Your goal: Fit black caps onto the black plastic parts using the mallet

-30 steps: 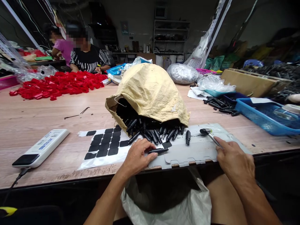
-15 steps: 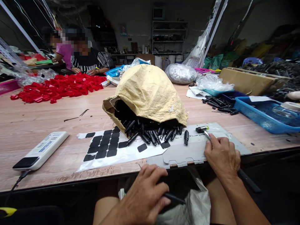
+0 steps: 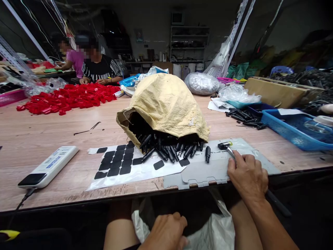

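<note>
My right hand [image 3: 248,177] is closed around the shaft of a small hammer [image 3: 231,151]. The hammer's black and yellow head rests on a grey mat [image 3: 200,175] at the table edge, and its dark handle end sticks out behind the hand. Low over my lap, my left hand [image 3: 168,227] is curled above a whitish sack [image 3: 214,229]; its fingertips, and anything in them, are hidden. Black cylindrical parts [image 3: 169,152] spill from the mouth of a yellowish woven bag [image 3: 163,100]. One such part [image 3: 207,154] stands apart on the mat.
A white sheet with black square stickers [image 3: 117,161] lies left of the mat. Further left is a white power strip [image 3: 49,166]. Red plastic pieces [image 3: 73,97] are heaped at the back left, near two seated people. A blue basket [image 3: 293,128] stands at right.
My left hand has moved down from the table edge toward the lap sack, and the black cylindrical part it held is out of sight. The right hand and hammer stay in place.
</note>
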A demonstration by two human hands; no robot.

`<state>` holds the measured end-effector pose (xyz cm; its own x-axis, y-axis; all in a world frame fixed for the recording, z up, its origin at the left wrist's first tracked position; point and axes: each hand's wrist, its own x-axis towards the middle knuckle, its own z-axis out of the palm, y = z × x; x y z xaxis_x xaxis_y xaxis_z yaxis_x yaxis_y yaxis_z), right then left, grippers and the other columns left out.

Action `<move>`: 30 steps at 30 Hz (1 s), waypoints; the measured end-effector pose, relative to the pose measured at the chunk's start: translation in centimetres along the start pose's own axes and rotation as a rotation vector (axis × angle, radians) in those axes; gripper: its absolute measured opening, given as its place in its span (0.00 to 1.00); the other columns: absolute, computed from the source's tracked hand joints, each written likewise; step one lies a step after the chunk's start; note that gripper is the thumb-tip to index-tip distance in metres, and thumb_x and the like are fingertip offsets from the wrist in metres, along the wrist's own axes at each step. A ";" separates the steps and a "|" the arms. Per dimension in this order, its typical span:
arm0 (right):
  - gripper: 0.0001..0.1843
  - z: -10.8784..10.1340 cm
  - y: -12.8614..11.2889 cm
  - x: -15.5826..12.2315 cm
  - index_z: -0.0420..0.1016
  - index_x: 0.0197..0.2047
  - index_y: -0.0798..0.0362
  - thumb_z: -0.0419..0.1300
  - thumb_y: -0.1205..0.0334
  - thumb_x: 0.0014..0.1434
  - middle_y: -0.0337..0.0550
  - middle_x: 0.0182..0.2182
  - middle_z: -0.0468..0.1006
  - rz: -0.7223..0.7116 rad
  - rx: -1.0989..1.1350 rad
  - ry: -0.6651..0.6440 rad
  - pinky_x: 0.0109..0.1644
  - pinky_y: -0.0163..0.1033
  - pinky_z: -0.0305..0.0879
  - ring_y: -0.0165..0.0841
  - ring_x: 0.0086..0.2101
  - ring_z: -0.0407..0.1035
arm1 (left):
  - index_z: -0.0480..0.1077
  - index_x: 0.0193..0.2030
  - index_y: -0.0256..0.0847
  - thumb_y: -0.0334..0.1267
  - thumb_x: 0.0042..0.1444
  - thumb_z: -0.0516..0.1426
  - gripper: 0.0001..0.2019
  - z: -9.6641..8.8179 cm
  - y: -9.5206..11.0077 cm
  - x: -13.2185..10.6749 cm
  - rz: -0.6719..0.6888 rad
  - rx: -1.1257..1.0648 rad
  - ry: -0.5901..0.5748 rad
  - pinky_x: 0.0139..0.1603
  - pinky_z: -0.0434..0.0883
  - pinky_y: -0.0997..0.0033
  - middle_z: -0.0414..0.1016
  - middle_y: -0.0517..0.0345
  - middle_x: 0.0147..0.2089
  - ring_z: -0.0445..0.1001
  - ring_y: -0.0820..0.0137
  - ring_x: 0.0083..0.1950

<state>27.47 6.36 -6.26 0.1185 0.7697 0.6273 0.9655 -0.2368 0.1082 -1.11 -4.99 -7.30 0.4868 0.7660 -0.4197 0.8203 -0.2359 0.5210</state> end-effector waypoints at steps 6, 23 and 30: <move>0.19 0.2 0.0 0.0 0.74 0.59 0.52 0.53 0.58 0.69 0.49 0.41 0.72 0.000 -0.010 0.007 0.36 0.43 0.44 0.39 0.38 0.60 | 0.77 0.43 0.48 0.47 0.65 0.55 0.11 -8.8 -2.0 -1.4 -0.075 -0.135 0.783 0.36 0.68 0.67 0.79 0.59 0.34 0.76 0.65 0.33; 0.18 -0.4 -1.0 0.3 0.75 0.57 0.52 0.54 0.60 0.67 0.50 0.40 0.73 0.088 0.047 -0.035 0.36 0.43 0.44 0.40 0.39 0.62 | 0.75 0.45 0.44 0.42 0.63 0.59 0.07 -9.9 -4.0 -0.8 -0.034 0.000 0.909 0.44 0.66 0.61 0.74 0.55 0.38 0.70 0.60 0.43; 0.21 -0.1 1.1 1.8 0.75 0.60 0.49 0.54 0.56 0.67 0.48 0.40 0.76 0.130 0.269 -0.224 0.37 0.43 0.53 0.41 0.40 0.67 | 0.76 0.43 0.45 0.39 0.58 0.65 0.07 -10.7 -2.8 2.8 0.178 -0.119 0.676 0.46 0.66 0.63 0.75 0.56 0.40 0.70 0.61 0.46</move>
<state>28.75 7.45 -4.91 0.2635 0.8611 0.4349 0.9618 -0.1999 -0.1868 -5.22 4.24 -1.94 0.2858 0.9344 0.2127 0.6888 -0.3546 0.6323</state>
